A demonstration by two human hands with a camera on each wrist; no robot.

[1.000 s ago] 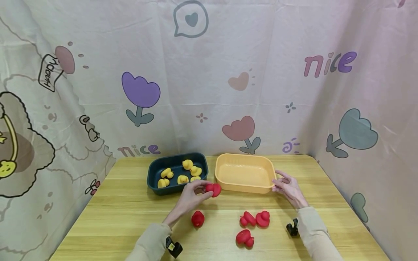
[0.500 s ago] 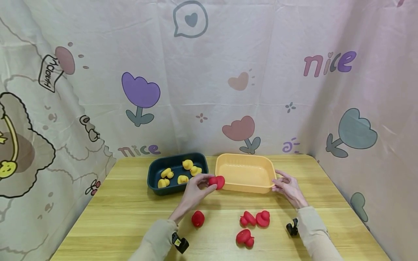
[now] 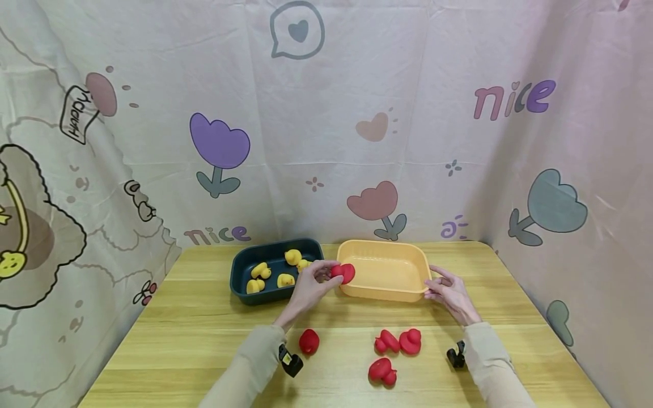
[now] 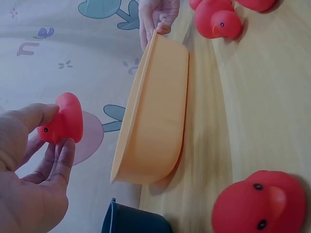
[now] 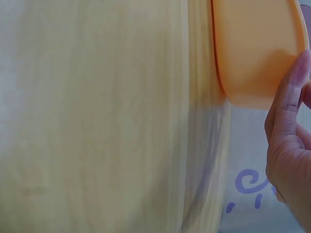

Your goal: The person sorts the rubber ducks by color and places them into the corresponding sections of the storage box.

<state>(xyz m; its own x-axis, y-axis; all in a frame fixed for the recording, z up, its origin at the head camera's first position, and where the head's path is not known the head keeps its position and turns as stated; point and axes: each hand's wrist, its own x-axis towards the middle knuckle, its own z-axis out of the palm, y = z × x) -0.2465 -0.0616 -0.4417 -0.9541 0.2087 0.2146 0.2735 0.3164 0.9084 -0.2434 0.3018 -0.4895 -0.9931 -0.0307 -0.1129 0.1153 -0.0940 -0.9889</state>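
My left hand (image 3: 309, 288) pinches a red rubber duck (image 3: 346, 273) between thumb and fingertips. In the head view this duck overlaps the left rim of a light-orange plastic bin (image 3: 382, 294); the left wrist view shows it raised above the rim. At the bin's right end, my right hand (image 3: 453, 296) grips the rim with thumb and fingers, its fingers lying along the outer wall in the right wrist view. Another red rubber duck (image 3: 309, 342) sits on the table near my left sleeve. Two red ducks (image 3: 410, 341) and a third red duck (image 3: 382, 370) lie in front of the bin.
A dark blue bin (image 3: 240, 292) with several yellow rubber ducks (image 3: 285, 280) stands left of the orange one, partly behind my left hand. Both bins are near the back edge of the wooden table (image 3: 168, 340). A printed curtain (image 3: 316, 124) hangs behind.
My left hand has moved forward and to the right with the red rubber duck, from in front of the bins to the orange bin's left rim. My right hand has stayed in place.
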